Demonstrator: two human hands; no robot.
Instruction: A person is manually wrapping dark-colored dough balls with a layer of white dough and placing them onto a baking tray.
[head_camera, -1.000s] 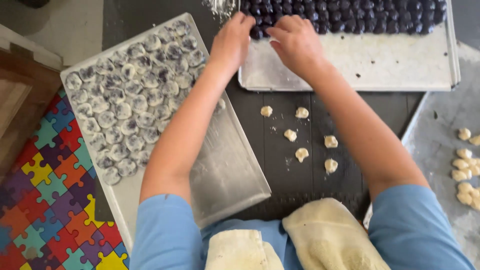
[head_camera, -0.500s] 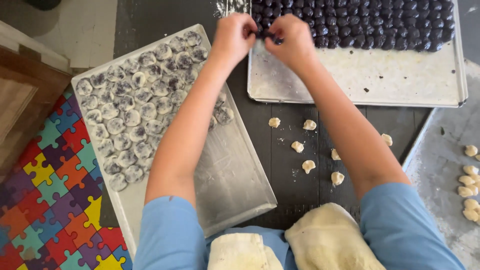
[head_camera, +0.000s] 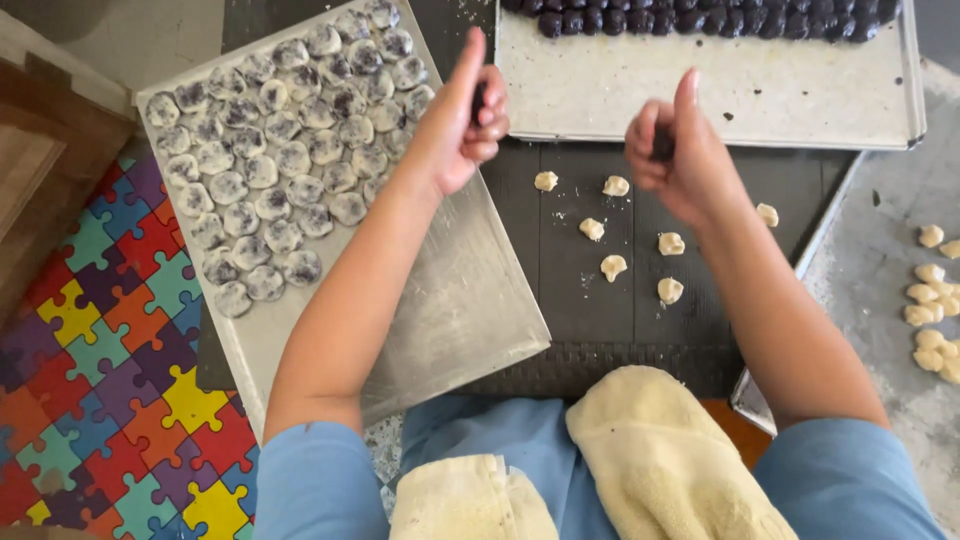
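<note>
My left hand (head_camera: 462, 118) is curled around a dark filling ball, held above the right edge of the left metal tray (head_camera: 450, 310). My right hand (head_camera: 672, 150) grips another dark ball over the dark mat (head_camera: 580, 300). Rows of dark filling balls (head_camera: 700, 20) lie along the far edge of the floured back tray (head_camera: 720, 95). Several small pale dough pieces (head_camera: 612, 266) sit on the mat below my hands. The left tray holds several flattened, flour-dusted dark-filled pieces (head_camera: 280, 150).
More pale dough pieces (head_camera: 932, 300) lie on the grey surface at the right. A cream cloth (head_camera: 660, 450) lies over my lap. A colourful puzzle-pattern floor mat (head_camera: 90, 400) is at the lower left, and wooden furniture (head_camera: 30, 170) at the left edge.
Both hands have drawn back from the rows of dark balls on the back tray toward me, each now closed around a dark ball, and have spread apart.
</note>
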